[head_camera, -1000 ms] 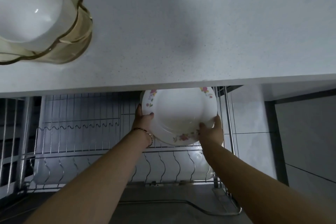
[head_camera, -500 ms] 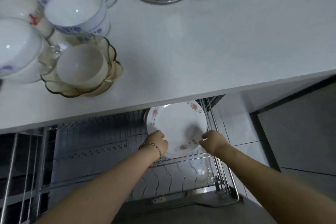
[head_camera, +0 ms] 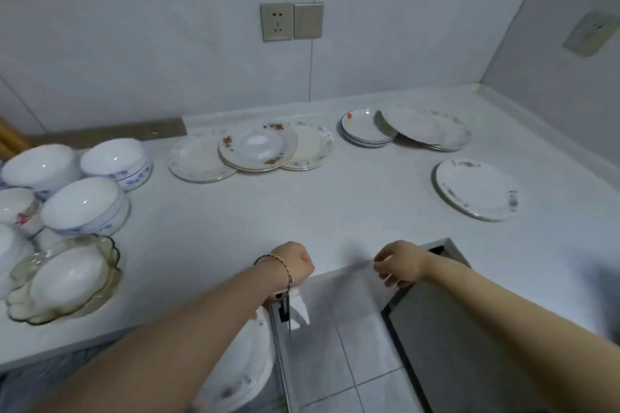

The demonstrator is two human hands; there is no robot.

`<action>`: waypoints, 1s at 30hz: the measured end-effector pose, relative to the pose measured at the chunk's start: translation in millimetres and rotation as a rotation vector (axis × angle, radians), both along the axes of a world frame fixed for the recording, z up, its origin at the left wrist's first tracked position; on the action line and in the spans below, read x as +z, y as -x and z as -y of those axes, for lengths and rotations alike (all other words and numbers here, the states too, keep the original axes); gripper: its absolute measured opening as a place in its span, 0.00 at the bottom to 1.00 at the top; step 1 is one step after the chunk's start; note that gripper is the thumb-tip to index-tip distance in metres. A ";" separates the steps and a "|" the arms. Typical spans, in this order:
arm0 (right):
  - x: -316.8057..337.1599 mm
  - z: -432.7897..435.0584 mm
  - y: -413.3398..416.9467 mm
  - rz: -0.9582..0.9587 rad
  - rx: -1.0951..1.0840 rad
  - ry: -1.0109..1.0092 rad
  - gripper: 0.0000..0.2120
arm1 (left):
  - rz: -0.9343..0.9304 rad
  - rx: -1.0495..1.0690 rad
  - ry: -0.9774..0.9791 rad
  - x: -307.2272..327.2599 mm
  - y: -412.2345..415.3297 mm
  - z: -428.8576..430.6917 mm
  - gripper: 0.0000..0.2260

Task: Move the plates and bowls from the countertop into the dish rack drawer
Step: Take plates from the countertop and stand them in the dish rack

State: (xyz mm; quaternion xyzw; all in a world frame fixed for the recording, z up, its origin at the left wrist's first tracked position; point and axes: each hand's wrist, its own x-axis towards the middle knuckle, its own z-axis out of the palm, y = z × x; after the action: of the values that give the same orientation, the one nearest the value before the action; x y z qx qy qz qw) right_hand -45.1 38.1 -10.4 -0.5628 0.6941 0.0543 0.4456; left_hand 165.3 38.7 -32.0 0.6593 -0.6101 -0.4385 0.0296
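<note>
Bare left forearm [head_camera: 188, 329] with a thin braided bracelet [head_camera: 285, 266] at the wrist; bare right forearm [head_camera: 503, 308].

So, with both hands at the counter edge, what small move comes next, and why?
Probably the right hand reaches for the lone plate on the right: that hand holds nothing, and the plate lies unstacked and nearest it on the countertop.

The bench [head_camera: 335, 204] was pale grey-white. At nine o'clock the bowls [head_camera: 84, 208] were white with blue flowers. The stacked plate [head_camera: 258, 144] at twelve carried red-orange blossoms; the single plate [head_camera: 476, 189] at two, faint purple ones. The glass dish [head_camera: 114, 265] was amber-tinted.
</note>
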 end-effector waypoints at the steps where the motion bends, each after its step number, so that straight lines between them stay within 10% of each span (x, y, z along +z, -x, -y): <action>1: 8.0 10.7 20.7 -0.009 0.004 0.020 0.16 | 0.003 0.012 0.021 7.3 18.0 10.7 0.06; 13: 56.3 124.1 128.6 -0.017 0.069 0.144 0.16 | 0.123 0.178 0.104 55.3 114.8 114.6 0.13; 30: -4.9 349.2 -53.2 0.074 0.176 0.168 0.17 | 0.147 0.879 -0.050 18.8 -61.2 291.7 0.31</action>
State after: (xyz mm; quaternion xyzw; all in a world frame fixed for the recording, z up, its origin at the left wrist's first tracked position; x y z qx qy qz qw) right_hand 8.1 -311.2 -15.3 -0.6584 0.6273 0.0141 0.4157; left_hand 226.5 -253.0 -13.2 0.8860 -0.2616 -0.3508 0.1536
